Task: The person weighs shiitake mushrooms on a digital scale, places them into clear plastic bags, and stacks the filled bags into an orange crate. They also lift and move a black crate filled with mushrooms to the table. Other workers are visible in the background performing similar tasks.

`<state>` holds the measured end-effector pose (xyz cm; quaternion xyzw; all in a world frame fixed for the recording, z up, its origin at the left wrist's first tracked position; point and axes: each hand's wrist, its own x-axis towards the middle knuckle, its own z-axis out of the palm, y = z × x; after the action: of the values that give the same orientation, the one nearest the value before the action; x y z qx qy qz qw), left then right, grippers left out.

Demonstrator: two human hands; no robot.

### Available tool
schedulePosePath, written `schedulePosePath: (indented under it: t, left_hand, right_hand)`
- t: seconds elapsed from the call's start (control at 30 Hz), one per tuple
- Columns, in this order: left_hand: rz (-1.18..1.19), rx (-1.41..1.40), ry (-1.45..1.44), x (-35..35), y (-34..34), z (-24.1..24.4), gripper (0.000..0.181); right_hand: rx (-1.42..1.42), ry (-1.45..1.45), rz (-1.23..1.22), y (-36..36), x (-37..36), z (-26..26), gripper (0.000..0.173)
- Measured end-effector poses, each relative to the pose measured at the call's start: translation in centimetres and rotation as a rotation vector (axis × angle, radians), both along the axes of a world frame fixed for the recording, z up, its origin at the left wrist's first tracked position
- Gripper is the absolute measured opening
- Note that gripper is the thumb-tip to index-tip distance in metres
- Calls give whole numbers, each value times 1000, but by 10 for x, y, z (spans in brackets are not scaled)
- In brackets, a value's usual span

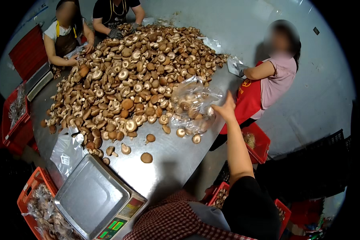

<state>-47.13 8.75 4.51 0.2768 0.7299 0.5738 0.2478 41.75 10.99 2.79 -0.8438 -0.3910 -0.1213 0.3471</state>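
Note:
My right hand [226,107] reaches over the right side of the metal table [168,150], its thumb and fingers spread. Beside it lies a clear plastic bag [195,105] with mushrooms inside; whether the thumb touches the bag is unclear. A large heap of brown mushrooms [123,81] spreads behind and left of the bag. At the bottom left edge, what seems to be a small part of my left hand [49,235] shows by the bagged mushrooms [46,210] in an orange crate [24,196]; its fingers are mostly hidden.
A weighing scale [91,196] with a bare metal pan stands at the near left, beside a pile of plastic bags [64,153]. Two people stand behind the heap, one with grey gloves [115,33]. Another, in a red apron [247,96], stands at right near red crates [262,144].

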Motion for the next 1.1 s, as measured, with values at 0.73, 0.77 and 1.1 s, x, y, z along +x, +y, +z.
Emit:
schedulePosePath:
  t: [0.73, 0.77, 1.1]
  left_hand:
    - [-1331, -118, -763, 376, -49, -15, 71]
    - [-1356, -64, -860, 383, -42, -4, 85]
    - [-506, 204, -1027, 215, -35, -57, 51]
  right_hand:
    - [1047, 559, 1272, -13, -298, 222, 28]
    - [1191, 568, 1323, -17, -322, 229, 25]
    - [154, 727, 1594, -10, -472, 135, 17]
